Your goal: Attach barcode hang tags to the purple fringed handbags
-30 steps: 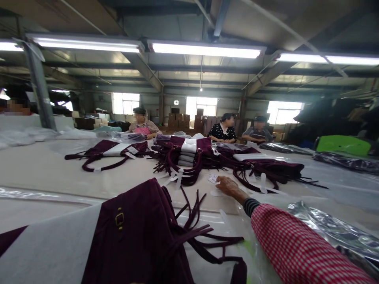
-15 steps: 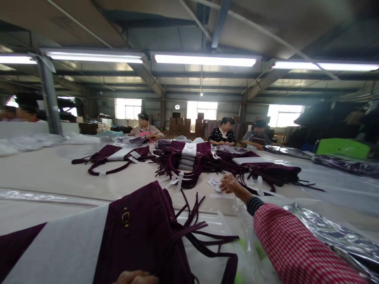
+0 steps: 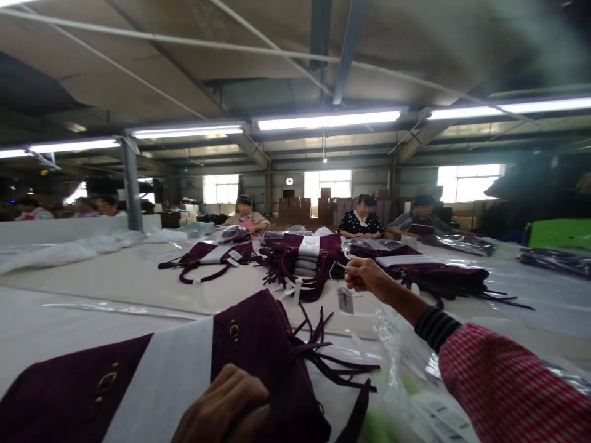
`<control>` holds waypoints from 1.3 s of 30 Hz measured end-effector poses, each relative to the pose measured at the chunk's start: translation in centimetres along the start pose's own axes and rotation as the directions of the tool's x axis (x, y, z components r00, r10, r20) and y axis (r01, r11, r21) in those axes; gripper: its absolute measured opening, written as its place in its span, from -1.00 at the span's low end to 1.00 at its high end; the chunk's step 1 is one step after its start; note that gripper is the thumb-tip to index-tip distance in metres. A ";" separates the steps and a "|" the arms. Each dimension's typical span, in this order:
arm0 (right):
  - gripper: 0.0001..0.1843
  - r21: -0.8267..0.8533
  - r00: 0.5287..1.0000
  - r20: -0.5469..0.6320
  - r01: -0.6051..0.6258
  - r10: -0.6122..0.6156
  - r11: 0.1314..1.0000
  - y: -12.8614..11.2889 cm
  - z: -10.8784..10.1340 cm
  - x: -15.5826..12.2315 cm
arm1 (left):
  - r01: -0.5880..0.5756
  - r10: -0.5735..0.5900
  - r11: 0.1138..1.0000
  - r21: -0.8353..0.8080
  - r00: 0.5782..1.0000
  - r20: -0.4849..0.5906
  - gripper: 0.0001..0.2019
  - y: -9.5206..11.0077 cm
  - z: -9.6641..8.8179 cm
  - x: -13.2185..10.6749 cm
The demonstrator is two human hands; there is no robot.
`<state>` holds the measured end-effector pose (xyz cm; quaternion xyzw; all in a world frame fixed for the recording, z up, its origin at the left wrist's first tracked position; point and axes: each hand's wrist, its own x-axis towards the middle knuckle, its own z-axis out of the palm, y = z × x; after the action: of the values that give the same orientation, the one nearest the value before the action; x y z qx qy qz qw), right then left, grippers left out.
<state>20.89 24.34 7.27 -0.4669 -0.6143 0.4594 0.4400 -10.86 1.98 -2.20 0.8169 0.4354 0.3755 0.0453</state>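
A plum suede handbag (image 3: 263, 351) with a white panel, small gold buckles and long fringed straps lies on the table in front of me. My left hand (image 3: 221, 403) is at the bottom edge of the view, its fingers curled around the bag's dark straps. Farther out, my right hand (image 3: 367, 277) is raised over the table, fingers pinched, with a small grey hang tag (image 3: 345, 301) dangling below it on a thin string. Under my right forearm lie a crumpled clear plastic bag (image 3: 386, 344) and white barcode labels (image 3: 443, 418).
Several more plum handbags (image 3: 300, 258) lie in piles across the white table (image 3: 115, 277), with white tags scattered among them. Plastic-wrapped bags lie at the right. Co-workers sit at the far side, and cartons are stacked by the back wall.
My right hand has lifted off the table with the hang tag dangling from it. My left hand has moved up onto the bag's straps, and the view has tilted upward and shifted.
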 end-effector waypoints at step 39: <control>-0.68 0.083 0.813 0.582 -0.022 -0.030 0.996 1.5 8.6 -19.2 | 0.631 -0.569 0.582 -0.513 0.767 0.297 -0.75 9.3 -5.9 1.3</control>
<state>16.17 4.44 2.00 -0.2832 -0.7000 0.6054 0.2515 -7.96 -4.25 6.51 0.5833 0.5445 0.4114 0.4405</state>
